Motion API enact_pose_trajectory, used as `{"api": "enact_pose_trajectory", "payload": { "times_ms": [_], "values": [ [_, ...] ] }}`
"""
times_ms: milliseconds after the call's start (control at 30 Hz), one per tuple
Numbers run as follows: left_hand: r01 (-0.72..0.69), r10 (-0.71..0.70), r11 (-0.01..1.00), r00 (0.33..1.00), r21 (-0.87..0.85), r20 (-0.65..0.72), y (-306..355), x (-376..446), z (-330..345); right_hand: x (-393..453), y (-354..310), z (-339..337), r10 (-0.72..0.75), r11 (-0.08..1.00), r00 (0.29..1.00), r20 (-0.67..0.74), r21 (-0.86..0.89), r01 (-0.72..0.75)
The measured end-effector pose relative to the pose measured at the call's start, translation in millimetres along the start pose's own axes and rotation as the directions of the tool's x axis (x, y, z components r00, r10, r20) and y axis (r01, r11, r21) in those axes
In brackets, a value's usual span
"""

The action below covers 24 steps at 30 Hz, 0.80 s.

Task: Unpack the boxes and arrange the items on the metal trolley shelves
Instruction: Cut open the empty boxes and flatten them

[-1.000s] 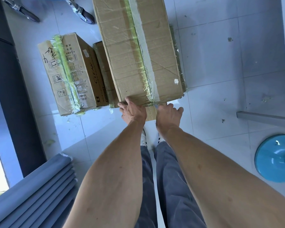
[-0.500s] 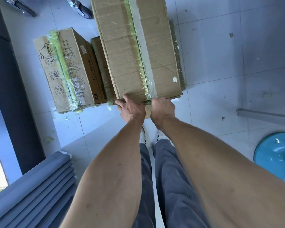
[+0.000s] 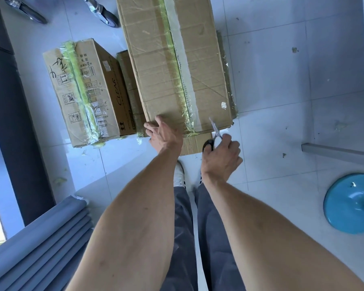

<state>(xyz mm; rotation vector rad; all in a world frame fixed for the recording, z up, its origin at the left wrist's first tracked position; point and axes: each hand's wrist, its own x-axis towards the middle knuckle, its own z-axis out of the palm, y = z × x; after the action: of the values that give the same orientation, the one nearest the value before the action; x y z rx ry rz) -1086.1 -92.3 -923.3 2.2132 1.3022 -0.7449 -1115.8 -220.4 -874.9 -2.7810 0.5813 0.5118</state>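
Observation:
A long cardboard box [image 3: 156,66], taped along its top with green and clear tape, lies on the tiled floor in front of my feet. My left hand [image 3: 164,135] rests on its near left corner with loosely spread fingers. My right hand [image 3: 222,156] grips a pair of scissors [image 3: 215,131] with black handles, the blades pointing up at the box's near right edge. A smaller printed carton [image 3: 82,91] with green tape stands to the left, and a narrow box [image 3: 130,89] is wedged between the two.
Two caster wheels [image 3: 107,16] of a trolley show at the top left. A blue round base [image 3: 353,202] sits at the right, a grey metal bar [image 3: 336,149] beyond it. Grey rolled material [image 3: 40,244] lies at the lower left beside a dark wall panel [image 3: 15,122].
My right hand left the middle of the box's near edge, moved right and now shows scissors in its grip. My left hand stayed at the near left corner, fingers more spread.

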Motion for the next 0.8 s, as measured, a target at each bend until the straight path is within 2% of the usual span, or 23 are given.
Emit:
{"api": "enact_pose_trajectory", "payload": {
  "times_ms": [200,367,533,667,800],
  "values": [
    [0.013,-0.017,0.999,0.995,-0.039,-0.097,13,19,3,56,-51,22,-0.203,0.979,0.977,-0.059,-0.037,0.201],
    [-0.021,0.017,0.999,0.989,-0.025,-0.145,33,37,1,79,-71,39,-0.24,0.971,0.966,-0.099,-0.002,0.241],
    [0.06,-0.06,0.998,0.99,-0.011,-0.124,48,40,9,81,-55,53,-0.265,0.964,0.957,-0.121,-0.04,0.262],
    [0.128,-0.129,0.991,0.989,-0.027,-0.075,50,47,1,81,-47,55,-0.286,0.954,0.956,-0.057,-0.107,0.279],
    [0.167,-0.168,0.983,0.986,-0.08,0.001,63,43,-13,72,-60,49,-0.225,0.97,0.974,-0.009,-0.097,0.224]
  ]
}}
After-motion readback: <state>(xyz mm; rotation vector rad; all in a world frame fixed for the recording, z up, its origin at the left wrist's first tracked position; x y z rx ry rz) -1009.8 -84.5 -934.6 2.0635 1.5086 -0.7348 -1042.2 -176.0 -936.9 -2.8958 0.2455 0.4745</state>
